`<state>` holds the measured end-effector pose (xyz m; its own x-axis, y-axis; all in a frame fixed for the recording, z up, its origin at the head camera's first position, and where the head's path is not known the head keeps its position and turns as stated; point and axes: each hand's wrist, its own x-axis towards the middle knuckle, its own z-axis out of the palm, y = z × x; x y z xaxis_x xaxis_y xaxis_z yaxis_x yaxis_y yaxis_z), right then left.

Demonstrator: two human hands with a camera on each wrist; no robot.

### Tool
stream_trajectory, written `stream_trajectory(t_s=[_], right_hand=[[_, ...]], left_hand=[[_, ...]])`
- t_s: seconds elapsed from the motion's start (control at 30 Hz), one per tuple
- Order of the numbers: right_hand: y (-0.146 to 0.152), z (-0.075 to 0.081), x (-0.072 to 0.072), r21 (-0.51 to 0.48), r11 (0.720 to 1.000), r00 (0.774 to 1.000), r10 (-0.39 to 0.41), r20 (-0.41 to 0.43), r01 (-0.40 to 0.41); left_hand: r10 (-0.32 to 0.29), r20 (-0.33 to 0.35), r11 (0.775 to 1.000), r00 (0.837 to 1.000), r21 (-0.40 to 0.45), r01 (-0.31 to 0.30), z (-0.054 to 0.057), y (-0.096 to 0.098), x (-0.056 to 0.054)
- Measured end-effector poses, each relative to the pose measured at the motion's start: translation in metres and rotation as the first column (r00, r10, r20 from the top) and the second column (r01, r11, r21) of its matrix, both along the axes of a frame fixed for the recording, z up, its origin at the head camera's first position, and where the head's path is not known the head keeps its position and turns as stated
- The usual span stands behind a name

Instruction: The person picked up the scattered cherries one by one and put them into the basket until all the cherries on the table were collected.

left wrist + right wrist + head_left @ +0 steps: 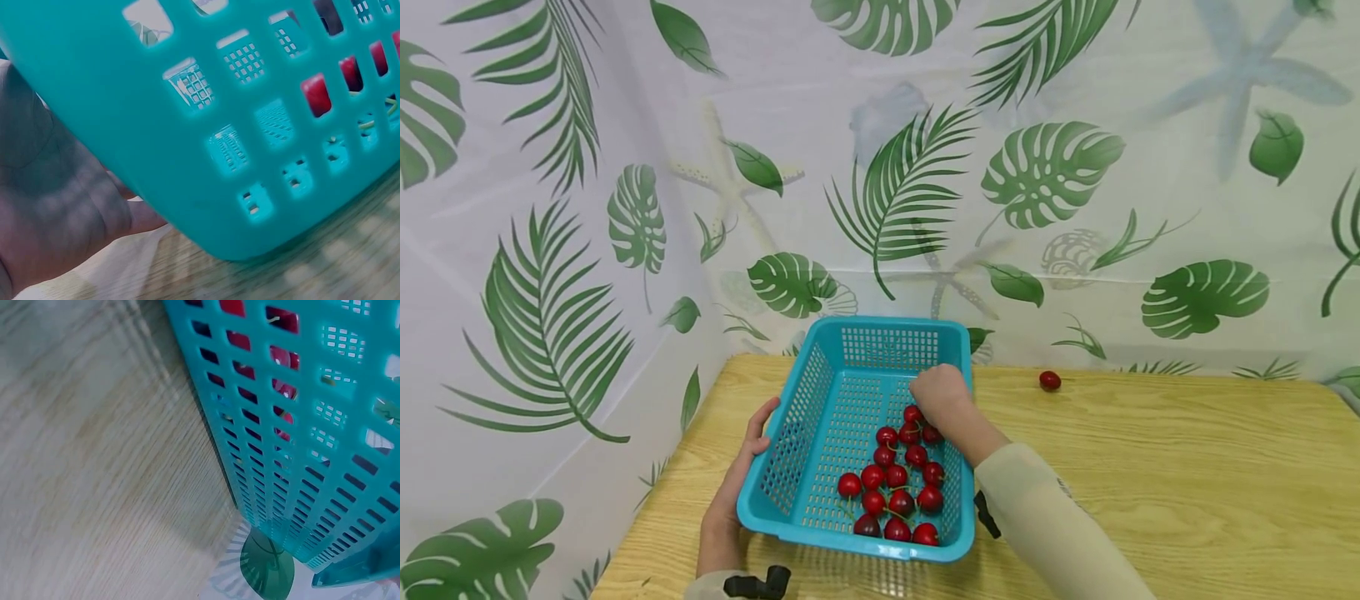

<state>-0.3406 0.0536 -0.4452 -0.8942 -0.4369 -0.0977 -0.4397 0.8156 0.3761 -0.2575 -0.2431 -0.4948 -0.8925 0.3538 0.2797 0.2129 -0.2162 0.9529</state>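
A blue plastic basket (859,546) with perforated walls stands on the table, and many red cherries (897,476) with green stems lie in its right and front part. My left hand (737,479) rests against the basket's outer left side; in the left wrist view its palm (50,200) shows beside the wall. Reaching over the right rim, my right hand (943,402) is bent down inside, at the back end of the cherries. Its fingertips are hidden, so whether it grips a cherry cannot be seen. The right wrist view shows the basket's outer wall (262,434), not the hand.
One loose cherry (1049,381) lies on the wooden table (1165,467), right of the basket near the back edge. A leaf-patterned curtain (1045,275) hangs behind the table and along the left. Dark straps with mounts (760,583) sit on both wrists.
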Motion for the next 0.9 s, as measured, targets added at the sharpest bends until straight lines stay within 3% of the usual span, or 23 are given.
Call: stream_trajectory(t_s=[0.13,0.3,0.47,0.6,0.67,0.73,0.8,0.9], right_hand=[[0.000,-0.002,0.002,0.000,1.000,1.000,0.007,-0.023,-0.007],[0.000,0.000,0.001,-0.041,0.999,1.000,0.003,0.000,-0.003],[0.001,0.005,-0.002,-0.205,0.979,1.000,-0.014,-0.007,0.012],[0.003,0.007,-0.004,-0.344,0.939,0.998,-0.011,-0.065,-0.012],[0.005,0.008,-0.003,-0.424,0.905,0.995,-0.011,-0.100,-0.032],[0.007,0.009,-0.002,-0.523,0.850,0.990,-0.016,-0.141,-0.061],[0.011,0.010,-0.001,-0.632,0.768,0.981,-0.027,-0.192,-0.102],[0.019,0.014,0.000,-0.764,0.624,0.965,-0.056,-0.256,-0.167]], left_hand=[[0.007,0.012,1.000,1.000,-0.011,-0.007,0.001,0.000,0.000],[-0.013,-0.023,1.000,1.000,0.005,0.013,0.000,-0.001,-0.001],[-0.013,-0.020,1.000,1.000,-0.010,0.013,0.001,0.001,0.000],[0.040,0.068,0.999,0.997,-0.035,-0.037,0.005,0.003,0.003],[0.065,0.113,0.997,0.992,-0.043,-0.060,0.007,0.004,0.005],[0.083,0.141,0.995,0.987,-0.061,-0.075,0.008,0.006,0.006],[0.084,0.155,0.995,0.984,-0.069,-0.074,0.009,0.006,0.007],[0.080,0.155,0.995,0.985,-0.068,-0.070,0.009,0.006,0.008]])
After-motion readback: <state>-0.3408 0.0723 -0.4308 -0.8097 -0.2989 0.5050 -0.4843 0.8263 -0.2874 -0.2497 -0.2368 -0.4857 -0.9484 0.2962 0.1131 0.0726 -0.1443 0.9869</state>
